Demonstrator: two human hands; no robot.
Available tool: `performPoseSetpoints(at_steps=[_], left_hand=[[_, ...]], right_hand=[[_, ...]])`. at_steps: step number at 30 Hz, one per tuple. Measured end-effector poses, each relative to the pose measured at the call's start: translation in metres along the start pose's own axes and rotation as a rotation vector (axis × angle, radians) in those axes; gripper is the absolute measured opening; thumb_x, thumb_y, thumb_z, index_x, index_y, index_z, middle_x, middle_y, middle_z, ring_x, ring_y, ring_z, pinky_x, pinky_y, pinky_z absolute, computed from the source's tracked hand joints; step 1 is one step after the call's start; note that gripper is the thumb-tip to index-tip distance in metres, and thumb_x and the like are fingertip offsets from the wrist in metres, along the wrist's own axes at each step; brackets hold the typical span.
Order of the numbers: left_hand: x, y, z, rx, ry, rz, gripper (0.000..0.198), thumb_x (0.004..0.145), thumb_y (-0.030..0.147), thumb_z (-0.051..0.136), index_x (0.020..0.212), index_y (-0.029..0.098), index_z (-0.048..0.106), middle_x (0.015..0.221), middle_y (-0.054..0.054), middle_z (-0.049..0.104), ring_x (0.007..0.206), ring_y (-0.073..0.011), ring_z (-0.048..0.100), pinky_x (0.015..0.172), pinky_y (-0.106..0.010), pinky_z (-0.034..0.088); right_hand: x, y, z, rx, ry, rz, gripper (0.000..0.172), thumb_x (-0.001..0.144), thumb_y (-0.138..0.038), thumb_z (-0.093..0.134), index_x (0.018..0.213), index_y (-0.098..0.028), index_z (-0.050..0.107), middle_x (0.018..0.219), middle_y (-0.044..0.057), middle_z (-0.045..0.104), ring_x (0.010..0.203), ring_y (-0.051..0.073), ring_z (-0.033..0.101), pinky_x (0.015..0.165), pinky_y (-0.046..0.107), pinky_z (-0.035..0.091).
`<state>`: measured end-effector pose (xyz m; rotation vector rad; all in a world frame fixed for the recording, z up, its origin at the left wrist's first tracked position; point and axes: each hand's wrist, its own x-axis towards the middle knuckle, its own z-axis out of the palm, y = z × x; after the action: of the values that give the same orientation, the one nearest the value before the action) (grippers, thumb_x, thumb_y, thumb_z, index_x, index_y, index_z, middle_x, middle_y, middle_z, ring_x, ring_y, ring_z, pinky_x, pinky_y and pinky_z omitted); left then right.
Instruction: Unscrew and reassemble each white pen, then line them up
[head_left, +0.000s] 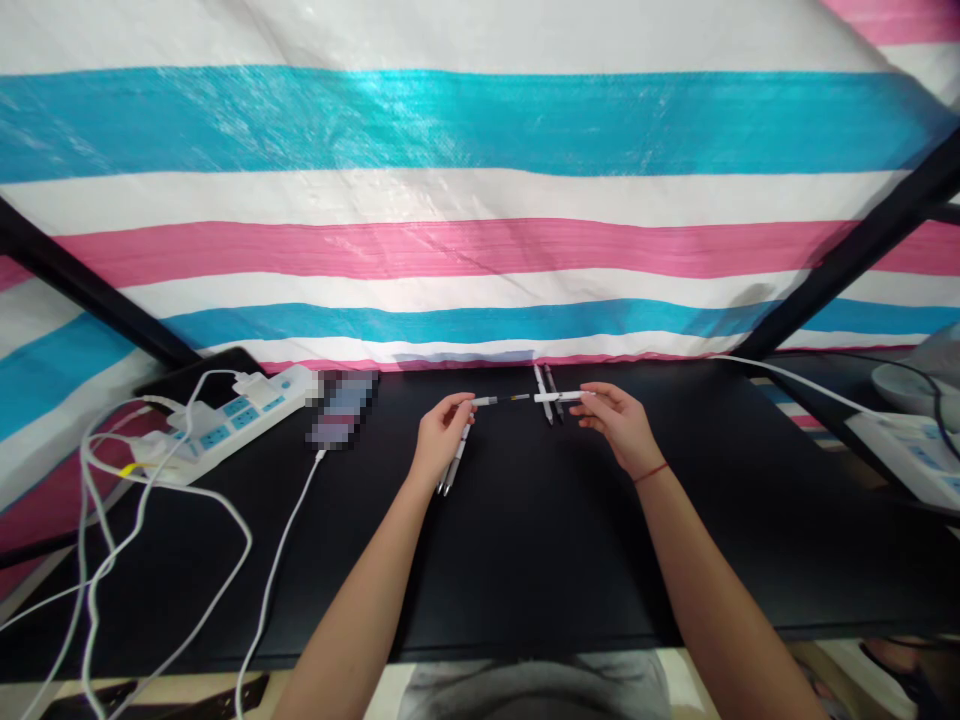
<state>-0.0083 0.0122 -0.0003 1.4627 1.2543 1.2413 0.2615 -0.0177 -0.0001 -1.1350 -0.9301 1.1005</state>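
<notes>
My left hand [444, 430] pinches a pen's grip section, from which a dark refill [514, 398] sticks out to the right. Facing it, my right hand [616, 425] has its thumb and fingers closed on a white pen barrel [553, 397]. A small gap separates the refill's end from the barrel. Behind the barrel, a white pen [545, 405] and a dark pen [555, 408] lie side by side on the black table [525, 560]. More pens [452, 472] rest beside my left hand, partly hidden by it.
A phone [341, 412] with a white cable [283, 545] lies to the left. Beyond it is a power strip [232, 425] with plugs and tangled cords. Another power strip [911, 455] sits at the far right. A striped sheet [480, 250] hangs behind the table, between black frame bars.
</notes>
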Motion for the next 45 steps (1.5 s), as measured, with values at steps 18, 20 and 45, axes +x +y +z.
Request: performPoseSetpoints(at_steps=[18, 20, 45], left_hand=[[-0.008, 0.003, 0.01, 0.072, -0.172, 0.063, 0.033, 0.082, 0.04, 0.057, 0.105, 0.018, 0.068, 0.088, -0.007, 0.071, 0.073, -0.0171, 0.066, 0.073, -0.03, 0.052], [-0.009, 0.003, 0.011, 0.095, -0.187, 0.088, 0.033, 0.083, 0.04, 0.056, 0.105, 0.019, 0.068, 0.089, -0.007, 0.071, 0.072, -0.0169, 0.066, 0.072, -0.03, 0.053], [-0.005, 0.001, 0.008, 0.085, -0.17, 0.055, 0.035, 0.084, 0.042, 0.054, 0.106, 0.018, 0.066, 0.086, -0.006, 0.071, 0.072, -0.0158, 0.064, 0.074, -0.03, 0.052]], right_hand=[[-0.005, 0.002, 0.014, -0.087, -0.114, -0.001, 0.034, 0.072, -0.042, 0.073, 0.095, -0.019, 0.064, 0.083, 0.005, 0.071, 0.076, 0.019, 0.069, 0.058, 0.026, 0.052], [-0.005, 0.002, 0.014, -0.098, -0.123, -0.011, 0.034, 0.072, -0.043, 0.072, 0.096, -0.019, 0.064, 0.082, 0.005, 0.071, 0.075, 0.02, 0.069, 0.058, 0.026, 0.051], [-0.004, -0.001, 0.01, -0.197, -0.196, -0.035, 0.034, 0.074, -0.05, 0.067, 0.092, -0.021, 0.062, 0.074, 0.003, 0.068, 0.054, 0.011, 0.053, 0.044, 0.021, 0.037]])
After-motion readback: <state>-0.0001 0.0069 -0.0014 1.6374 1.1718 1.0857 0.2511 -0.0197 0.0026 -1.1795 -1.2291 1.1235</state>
